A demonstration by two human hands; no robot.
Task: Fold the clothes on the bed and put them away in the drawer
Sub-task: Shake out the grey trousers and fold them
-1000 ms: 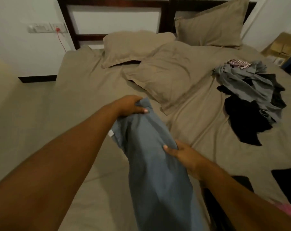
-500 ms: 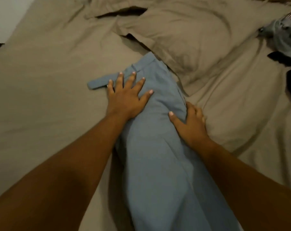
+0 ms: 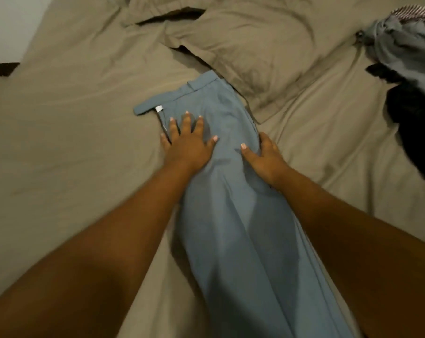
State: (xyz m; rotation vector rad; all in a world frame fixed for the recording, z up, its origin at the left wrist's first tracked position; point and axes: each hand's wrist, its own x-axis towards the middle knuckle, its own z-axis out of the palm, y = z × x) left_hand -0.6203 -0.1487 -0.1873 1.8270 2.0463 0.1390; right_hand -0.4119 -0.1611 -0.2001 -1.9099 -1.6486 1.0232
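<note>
The trousers (image 3: 231, 215) lie lengthwise on the bed (image 3: 60, 142), waistband (image 3: 201, 85) away from the person and touching the corner of a pillow (image 3: 255, 50), legs running down out of view. The left hand (image 3: 187, 147) rests flat on the seat area just below the waistband, fingers straight and spread, holding nothing. The right hand (image 3: 265, 158) cups the right side edge: thumb on top, fingers bent down over the seam. Whether it pinches the cloth or only steadies it I cannot tell.

The cloth looks thin, smooth and light; it drapes in long soft ridges and has no stiffness of its own, so it probably slides on the sheet and sags wherever it is unsupported. The waistband (doubled cloth, with a tab sticking out to the left) looks like the firmest place to take hold – both corners at once – and flat palms should suit smoothing better than a pinch.

A pile (image 3: 406, 45) of unfolded clothes waits at the far right.
</note>
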